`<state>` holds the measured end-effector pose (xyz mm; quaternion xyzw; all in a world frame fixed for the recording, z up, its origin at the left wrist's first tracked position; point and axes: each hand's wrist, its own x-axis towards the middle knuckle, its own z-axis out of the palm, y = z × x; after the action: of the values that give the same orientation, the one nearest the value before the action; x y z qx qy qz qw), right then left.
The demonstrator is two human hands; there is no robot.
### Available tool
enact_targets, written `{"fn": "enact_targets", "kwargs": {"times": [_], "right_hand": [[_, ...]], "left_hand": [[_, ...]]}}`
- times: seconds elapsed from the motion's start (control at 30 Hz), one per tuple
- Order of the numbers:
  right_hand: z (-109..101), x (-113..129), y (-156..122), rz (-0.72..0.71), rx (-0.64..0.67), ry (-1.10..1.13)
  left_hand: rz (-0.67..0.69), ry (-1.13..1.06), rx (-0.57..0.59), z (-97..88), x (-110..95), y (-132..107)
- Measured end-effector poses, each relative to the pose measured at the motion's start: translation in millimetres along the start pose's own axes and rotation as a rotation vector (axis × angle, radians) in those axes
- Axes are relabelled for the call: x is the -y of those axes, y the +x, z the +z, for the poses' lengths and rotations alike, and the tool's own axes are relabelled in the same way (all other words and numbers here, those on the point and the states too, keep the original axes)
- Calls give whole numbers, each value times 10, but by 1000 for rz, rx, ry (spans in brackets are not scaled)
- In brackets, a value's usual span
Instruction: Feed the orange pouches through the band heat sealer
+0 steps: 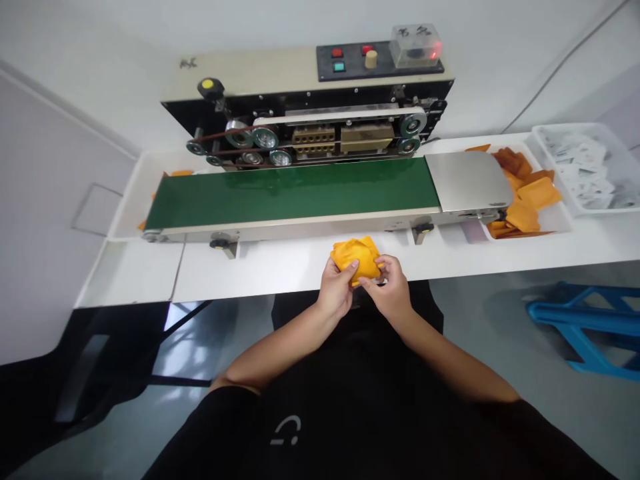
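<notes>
Between both hands, over the front edge of the white table, is a puffed yellow-orange pouch. My left hand is closed on its left side, with the thumb lying across the front. At the lower right corner, my right hand pinches the pouch between thumb and fingers. The fingers behind the pouch are hidden. Just beyond the hands stands a band sealing machine with a green conveyor belt, metal rollers and brass blocks.
At the right end, a white bin holds several orange pouches. Beside it, a clear tub contains small white packets. Another white bin sits under the belt's left end. A blue frame stands at right.
</notes>
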<state>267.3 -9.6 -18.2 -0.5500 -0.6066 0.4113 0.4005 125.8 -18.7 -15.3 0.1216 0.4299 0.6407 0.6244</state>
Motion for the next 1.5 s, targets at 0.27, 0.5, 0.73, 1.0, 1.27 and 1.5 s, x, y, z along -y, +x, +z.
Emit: {"fn": "enact_targets", "kwargs": {"times": [0.27,0.5,0.73,1.0,1.27,1.5], "right_hand": [[123,-1,161,181,-30,515],[23,-79,203,282,98,545],[-325,-133,447,262,465,365],[-141,-168,319,296,230,310],[-42,-224,153,272,129,215],[-824,293,459,-197,50,69]], "left_hand": [[-34,40,114,25,-9,-33],[-129,104,109,-71,-38,11],[-301,215,186,-191,-182,117],[-88,49,-33,-63,-11,210],[-138,-20,-15,-160,-145,343],[-38,112,-49,-338,-154,430]]}}
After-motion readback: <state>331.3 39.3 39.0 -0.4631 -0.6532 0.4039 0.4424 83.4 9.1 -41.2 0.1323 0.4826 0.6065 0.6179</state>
